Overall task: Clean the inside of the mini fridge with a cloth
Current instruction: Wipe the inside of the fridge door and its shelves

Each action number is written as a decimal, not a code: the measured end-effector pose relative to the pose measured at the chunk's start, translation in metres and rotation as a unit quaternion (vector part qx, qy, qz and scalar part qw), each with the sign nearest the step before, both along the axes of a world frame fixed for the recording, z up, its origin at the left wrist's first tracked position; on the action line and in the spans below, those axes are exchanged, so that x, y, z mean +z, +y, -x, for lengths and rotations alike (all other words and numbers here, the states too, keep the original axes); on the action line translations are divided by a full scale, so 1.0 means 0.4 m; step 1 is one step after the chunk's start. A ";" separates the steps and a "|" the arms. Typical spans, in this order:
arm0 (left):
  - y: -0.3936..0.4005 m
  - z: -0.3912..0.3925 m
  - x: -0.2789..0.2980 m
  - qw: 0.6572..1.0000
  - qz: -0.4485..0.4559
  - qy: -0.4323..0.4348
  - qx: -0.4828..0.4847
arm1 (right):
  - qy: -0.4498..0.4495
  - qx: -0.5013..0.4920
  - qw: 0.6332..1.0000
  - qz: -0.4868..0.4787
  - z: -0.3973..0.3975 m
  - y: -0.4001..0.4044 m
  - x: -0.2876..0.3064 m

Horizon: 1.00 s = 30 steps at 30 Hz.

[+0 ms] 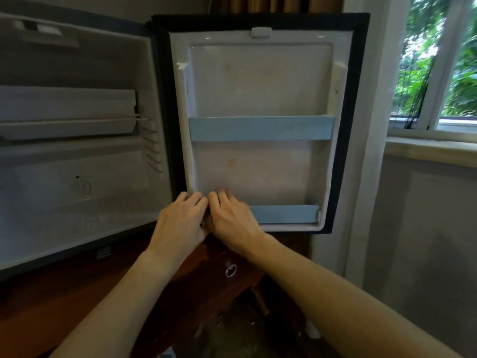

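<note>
Your left hand (180,223) and right hand (231,219) meet at about 6 o'clock of the open fridge door (260,125), side by side and touching at the knuckles. Both sit on the left end of the lower door rail (284,213), the pale blue strip across the bottom of the door liner. Your left fingers (192,198) curl over the rail's end near the liner's corner, and your right fingers (222,196) bend over its top edge just beside them. They look clasped on the rail, though motion blur hides the fingertips, so how firmly they grip I cannot tell. No cloth shows in either hand.

The upper door rail (260,127) crosses the liner at mid-height, well apart from your hands. Brownish stains (231,161) mark the liner between the two rails, at 12 o'clock from your right hand.

The fridge cavity (77,151) stands open at 9 o'clock, with a white shelf (67,112) across its upper half. A wooden cabinet (206,267) with a metal ring pull (230,270) lies under your wrists. A window (438,73) is at 2 o'clock.
</note>
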<state>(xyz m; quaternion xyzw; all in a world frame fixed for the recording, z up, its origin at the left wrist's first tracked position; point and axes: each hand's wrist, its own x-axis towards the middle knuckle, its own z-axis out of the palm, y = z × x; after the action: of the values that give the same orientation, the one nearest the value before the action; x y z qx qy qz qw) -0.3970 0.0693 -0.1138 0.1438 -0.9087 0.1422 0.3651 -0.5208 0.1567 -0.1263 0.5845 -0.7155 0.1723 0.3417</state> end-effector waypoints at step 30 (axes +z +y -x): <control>0.008 -0.016 0.021 0.999 -0.026 -0.038 0.015 | 0.044 -0.004 0.999 -0.007 0.016 0.026 -0.002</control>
<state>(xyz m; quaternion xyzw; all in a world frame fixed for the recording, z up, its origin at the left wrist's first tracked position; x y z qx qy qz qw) -0.3906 0.0725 -0.1053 0.1613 -0.9232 0.1293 0.3239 -0.5274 0.1669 -0.1272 0.5909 -0.7034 0.1399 0.3695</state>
